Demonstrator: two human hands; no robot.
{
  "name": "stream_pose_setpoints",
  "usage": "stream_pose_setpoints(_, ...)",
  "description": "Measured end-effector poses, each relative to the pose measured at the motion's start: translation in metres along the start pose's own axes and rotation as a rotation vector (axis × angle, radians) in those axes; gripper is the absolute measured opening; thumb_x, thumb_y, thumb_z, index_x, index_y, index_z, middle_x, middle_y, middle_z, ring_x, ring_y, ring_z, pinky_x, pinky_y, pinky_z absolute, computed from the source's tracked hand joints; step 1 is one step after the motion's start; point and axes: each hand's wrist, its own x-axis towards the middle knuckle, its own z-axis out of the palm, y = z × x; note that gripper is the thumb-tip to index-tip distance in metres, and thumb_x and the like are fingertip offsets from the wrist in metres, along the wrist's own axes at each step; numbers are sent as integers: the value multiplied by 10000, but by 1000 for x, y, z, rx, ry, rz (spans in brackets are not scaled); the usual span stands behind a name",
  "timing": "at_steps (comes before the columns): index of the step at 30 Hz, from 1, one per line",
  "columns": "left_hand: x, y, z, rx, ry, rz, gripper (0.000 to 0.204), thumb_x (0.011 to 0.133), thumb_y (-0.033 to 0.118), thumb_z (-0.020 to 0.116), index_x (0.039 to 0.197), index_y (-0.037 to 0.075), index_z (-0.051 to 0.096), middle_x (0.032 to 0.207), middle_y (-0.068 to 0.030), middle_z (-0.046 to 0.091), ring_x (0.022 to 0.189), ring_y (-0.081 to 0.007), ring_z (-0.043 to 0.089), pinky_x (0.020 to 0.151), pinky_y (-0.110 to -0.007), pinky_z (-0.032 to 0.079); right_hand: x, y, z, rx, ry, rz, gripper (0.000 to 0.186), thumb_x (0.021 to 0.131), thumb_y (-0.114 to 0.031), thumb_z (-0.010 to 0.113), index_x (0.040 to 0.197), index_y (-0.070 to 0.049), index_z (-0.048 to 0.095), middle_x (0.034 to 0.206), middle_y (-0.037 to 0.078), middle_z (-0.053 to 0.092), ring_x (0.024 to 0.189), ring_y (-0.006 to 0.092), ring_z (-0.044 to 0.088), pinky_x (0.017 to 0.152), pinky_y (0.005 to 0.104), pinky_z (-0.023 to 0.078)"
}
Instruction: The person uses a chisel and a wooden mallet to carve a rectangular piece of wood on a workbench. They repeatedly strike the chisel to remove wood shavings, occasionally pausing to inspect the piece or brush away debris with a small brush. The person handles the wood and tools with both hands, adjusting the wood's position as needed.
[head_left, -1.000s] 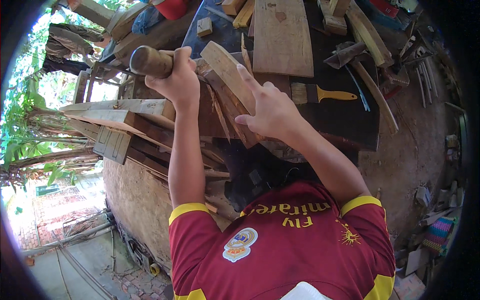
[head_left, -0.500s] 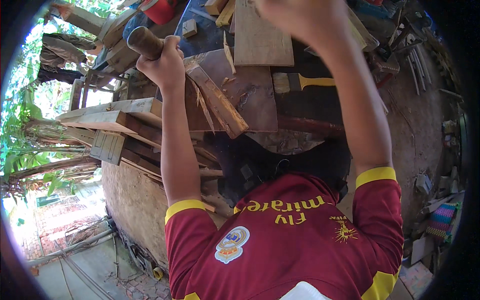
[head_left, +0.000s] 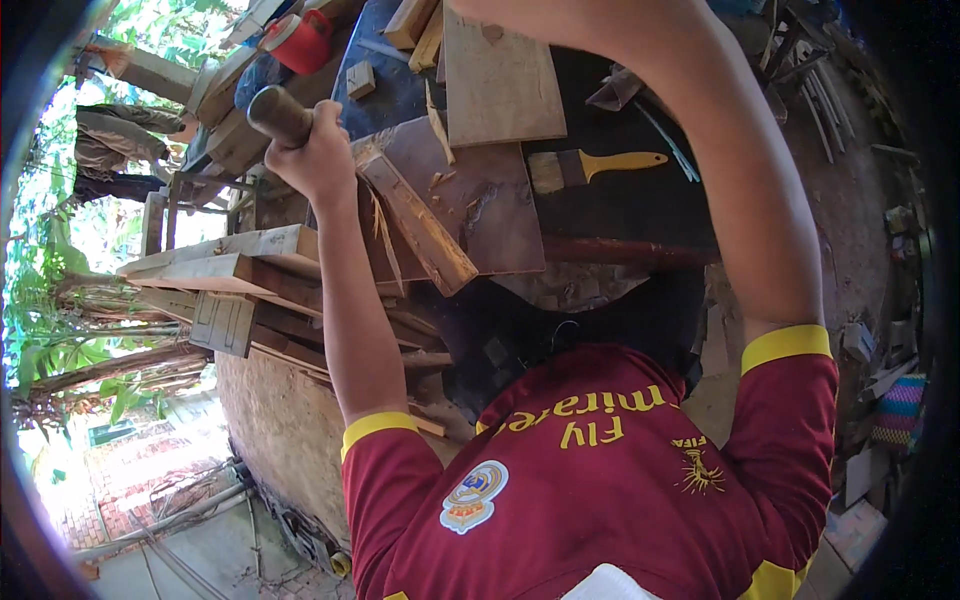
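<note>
Dark table [head_left: 640, 215]: brown sheet [head_left: 505, 220], plank [head_left: 503, 85], yellow-handled brush [head_left: 600, 163], small block [head_left: 361, 79].

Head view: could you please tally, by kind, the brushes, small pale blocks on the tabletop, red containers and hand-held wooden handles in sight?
Brush: 1
Small pale block: 1
Red container: 1
Wooden handle, in the left hand: 1
Total: 4

Maroon short-sleeved shirt [head_left: 575, 500], yellow cuffs [head_left: 787, 347], yellow side panel [head_left: 768, 582]. Yellow chest lettering [head_left: 605, 428], pale crest patch [head_left: 473, 497] left, yellow emblem [head_left: 697, 473] right. White collar [head_left: 612, 583] showing. Black legwear [head_left: 600, 310]. Forearms [head_left: 357, 300] bare.
</note>
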Motion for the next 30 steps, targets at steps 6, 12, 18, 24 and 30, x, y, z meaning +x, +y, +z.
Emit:
stream_pose_setpoints(6,0,-21,-12,227,-86,139,153,653,14,683,563,15,559,556,26,540,510,-61,496,505,-242,389,-28,3,83,4,-102,288,755,673,55,595,1372,-83,347,1207,231,537,1061,413,563,922,450,469)
stream_pose_setpoints(12,-1,-24,-16,101,-76,73,159,673,-41,684,624,28,550,559,-8,528,437,-94,472,430,-241,343,-82,14,97,159,212,376,874,645,-23,646,1429,-162,287,1030,276,564,890,449,608,769,476,520)
stream_pose_setpoints(18,-4,-3,-21,-115,71,-73,168,691,-44,680,633,13,533,551,-4,507,412,-80,443,402,-228,305,-123,-36,102,408,-319,481,896,660,-39,624,1466,-201,267,1009,282,543,842,452,607,750,480,512)
stream_pose_setpoints(24,-5,-2,-24,-128,111,-84,168,693,-43,676,643,11,525,549,-11,505,407,-87,444,402,-232,313,-136,-60,86,432,-420,520,882,658,-10,596,1462,-233,311,1015,234,535,862,429,588,753,464,494)
stream_pose_setpoints(30,-5,-4,-17,36,-51,-79,194,684,-73,666,639,35,511,550,-8,489,416,-92,427,421,-247,333,-142,-74,75,402,-549,510,876,671,6,583,1462,-257,316,1032,244,507,793,425,588,699,464,506)
